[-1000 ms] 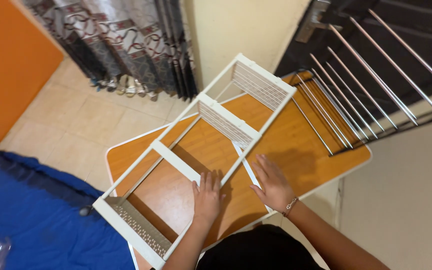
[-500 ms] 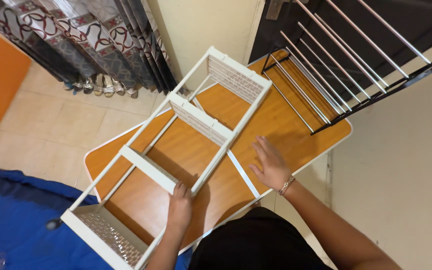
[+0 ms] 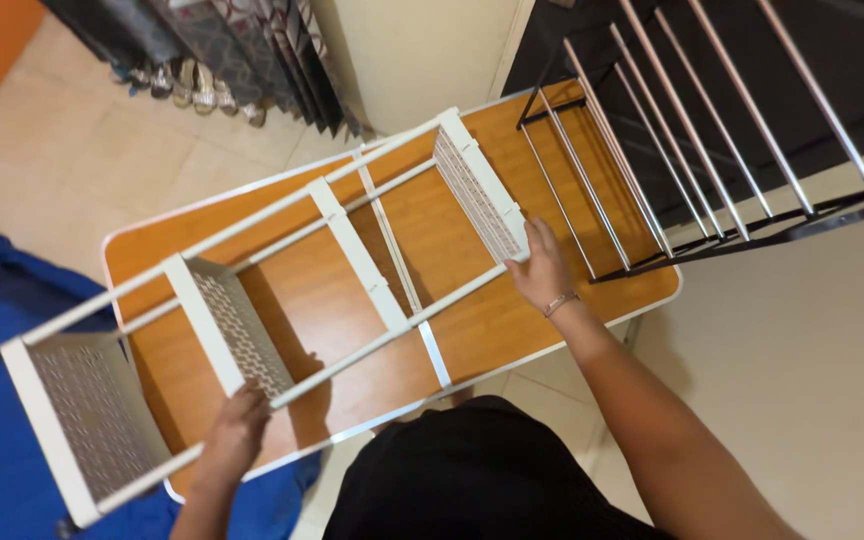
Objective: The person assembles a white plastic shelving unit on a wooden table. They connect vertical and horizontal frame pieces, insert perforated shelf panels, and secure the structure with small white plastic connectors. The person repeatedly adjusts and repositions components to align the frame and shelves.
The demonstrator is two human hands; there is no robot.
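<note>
The left hand (image 3: 237, 430) reaches up from the lower edge of the view, forearm nearly upright, fingers curled over the near rail of the white rack (image 3: 352, 255) close to its second shelf panel. Whether the thumb wraps underneath cannot be told from this angle. The right hand (image 3: 542, 268) is stretched further out, palm down, fingers spread and pressed against the lower corner of the rack's far end panel. Its wrist carries a thin bracelet (image 3: 559, 303) and is slightly bent; the bare forearm runs back from the rack toward the lower right, elbow out of frame.
</note>
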